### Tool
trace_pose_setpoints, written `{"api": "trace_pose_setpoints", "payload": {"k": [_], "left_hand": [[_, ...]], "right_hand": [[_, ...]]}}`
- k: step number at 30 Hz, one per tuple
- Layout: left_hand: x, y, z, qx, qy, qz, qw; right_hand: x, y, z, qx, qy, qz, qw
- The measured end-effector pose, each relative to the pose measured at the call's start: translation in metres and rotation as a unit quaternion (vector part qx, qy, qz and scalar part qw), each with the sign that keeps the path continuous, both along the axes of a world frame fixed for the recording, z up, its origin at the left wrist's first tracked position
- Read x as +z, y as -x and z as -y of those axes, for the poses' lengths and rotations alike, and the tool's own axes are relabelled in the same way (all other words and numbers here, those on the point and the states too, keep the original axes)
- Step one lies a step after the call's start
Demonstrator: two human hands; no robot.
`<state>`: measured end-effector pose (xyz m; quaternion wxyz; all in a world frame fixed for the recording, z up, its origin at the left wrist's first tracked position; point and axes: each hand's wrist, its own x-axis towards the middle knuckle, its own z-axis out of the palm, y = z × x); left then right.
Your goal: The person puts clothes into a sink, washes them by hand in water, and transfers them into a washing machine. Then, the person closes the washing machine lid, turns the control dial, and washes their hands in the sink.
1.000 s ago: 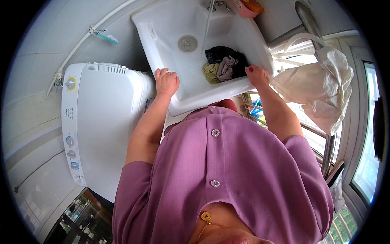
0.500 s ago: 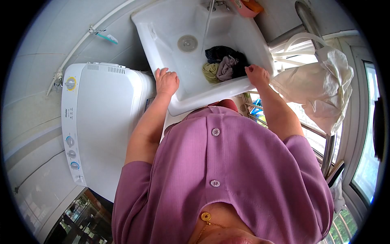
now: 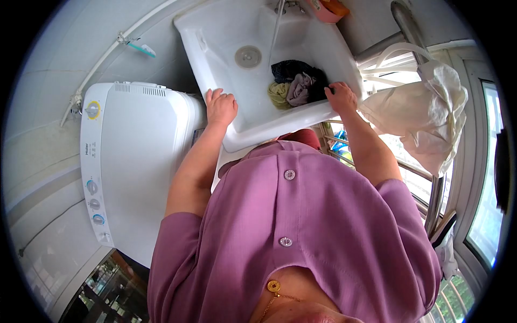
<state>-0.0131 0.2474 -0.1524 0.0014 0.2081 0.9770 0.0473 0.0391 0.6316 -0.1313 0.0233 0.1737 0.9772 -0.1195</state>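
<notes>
My left hand [image 3: 221, 107] rests on the left rim of a white sink [image 3: 245, 132], its fingers loosely bent and slightly apart. Over the right front rim is my right hand [image 3: 342, 97], thumb and fingers parted, holding nothing that I can make out. Just left of it in the basin lies a bunched pile of wet-looking cloths: a black cloth [image 3: 318, 86], a greyish-mauve cloth [image 3: 299, 90] and a yellow-green cloth [image 3: 279, 96]. Whether my right fingertips touch the black cloth, I cannot tell. A thin stream of water [image 3: 276, 37] seems to fall from the tap [image 3: 291, 6].
A white washing machine [image 3: 142, 161] with several dials stands at the left. The drain [image 3: 248, 57] is left of the cloths. A pink container [image 3: 326, 12] sits at the back right corner. To the right hang a whitish bag [image 3: 417, 113] and a metal rail [image 3: 407, 24].
The fingers of my right hand have parted a little and shifted slightly. My left hand and the cloths look the same. My torso has moved very slightly.
</notes>
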Motion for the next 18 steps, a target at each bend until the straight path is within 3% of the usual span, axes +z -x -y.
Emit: {"api": "trace_pose_setpoints", "payload": {"k": [18], "left_hand": [[0.0047,0.0004,-0.0011,0.005,0.014,0.018,1.0]], "right_hand": [[-0.001,0.0022,-0.0002,-0.018,0.002,0.046,0.999]]}}
